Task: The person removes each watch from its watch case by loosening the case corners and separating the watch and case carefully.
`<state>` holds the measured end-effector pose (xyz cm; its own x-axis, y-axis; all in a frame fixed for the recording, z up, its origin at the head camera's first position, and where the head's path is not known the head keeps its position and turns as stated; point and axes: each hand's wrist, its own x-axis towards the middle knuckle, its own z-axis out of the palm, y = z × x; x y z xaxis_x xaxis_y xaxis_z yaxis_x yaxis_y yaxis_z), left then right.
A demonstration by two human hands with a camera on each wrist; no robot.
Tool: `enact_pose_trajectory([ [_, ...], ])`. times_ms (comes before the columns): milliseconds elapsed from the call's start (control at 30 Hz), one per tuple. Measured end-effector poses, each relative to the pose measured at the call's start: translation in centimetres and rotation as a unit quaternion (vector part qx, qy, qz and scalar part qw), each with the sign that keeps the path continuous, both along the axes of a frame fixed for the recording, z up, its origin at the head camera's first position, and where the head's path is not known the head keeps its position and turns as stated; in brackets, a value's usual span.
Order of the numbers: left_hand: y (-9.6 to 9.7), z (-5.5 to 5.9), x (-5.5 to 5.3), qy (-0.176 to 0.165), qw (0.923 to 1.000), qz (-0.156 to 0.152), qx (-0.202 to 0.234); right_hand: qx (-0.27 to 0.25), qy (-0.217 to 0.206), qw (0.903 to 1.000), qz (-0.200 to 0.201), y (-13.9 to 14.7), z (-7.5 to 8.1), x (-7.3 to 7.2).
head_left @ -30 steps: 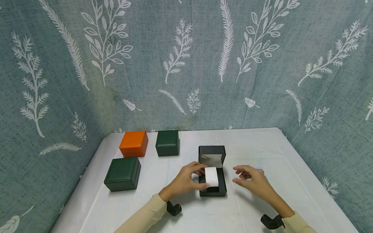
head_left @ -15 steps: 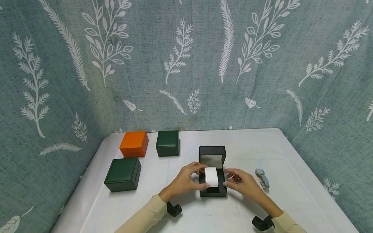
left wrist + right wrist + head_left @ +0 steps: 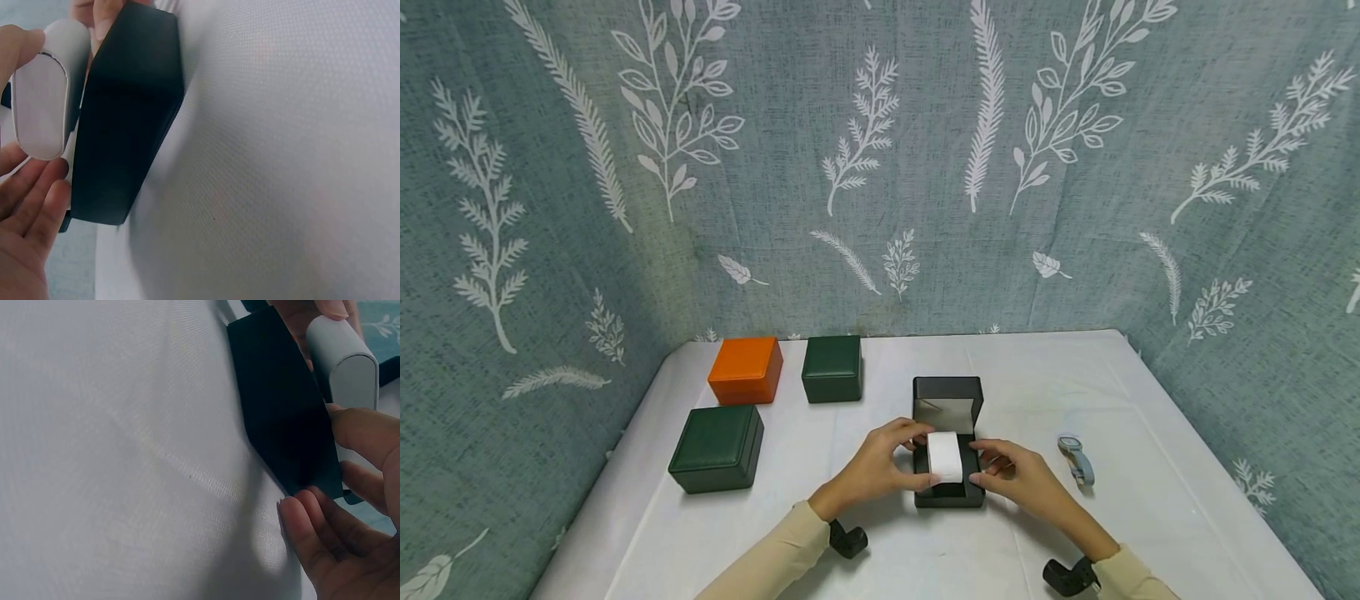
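A black watch box (image 3: 950,498) stands with its lid up near the middle of the table. Its white watch cushion (image 3: 944,457) sits raised above the box's rim, pinched between the thumb and fingers of my left hand (image 3: 880,458). In the left wrist view the rounded end of the cushion (image 3: 41,106) shows over the box's dark side wall (image 3: 125,119). My right hand (image 3: 1018,475) grips the box's right wall, with thumb and index finger over the rim and other fingers against the outside. A light-blue strapped wristwatch (image 3: 1077,461) lies to the right of that hand.
Left on the white-covered table (image 3: 820,533) are an orange box (image 3: 745,369), a green box (image 3: 832,367) and a larger green box (image 3: 716,448), all with lids down. A patterned curtain (image 3: 880,167) borders the table behind and at both sides.
My right hand has moved left from beside the wristwatch to the box's right wall, leaving the wristwatch uncovered on the table. The left hand and cushion have hardly moved.
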<state>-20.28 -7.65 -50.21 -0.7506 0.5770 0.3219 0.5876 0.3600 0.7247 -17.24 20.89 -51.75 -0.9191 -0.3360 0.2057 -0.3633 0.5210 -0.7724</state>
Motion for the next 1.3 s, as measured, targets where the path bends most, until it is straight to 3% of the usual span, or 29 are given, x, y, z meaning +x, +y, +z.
enact_pose_trajectory([
  [200,0.15,-0.10,0.00,0.015,0.9999,-0.002,-0.002,0.001,-0.019,0.9998,0.008,0.05,-0.03,-0.08],
  [967,0.58,-0.88,-0.18,0.014,0.9981,0.021,-0.055,-0.023,-0.052,0.9983,0.015,0.21,-0.16,-0.11],
  [1300,0.91,-0.71,-0.09,0.028,0.9929,0.027,-0.112,-0.020,-0.061,0.9978,0.014,0.21,0.14,0.00],
])
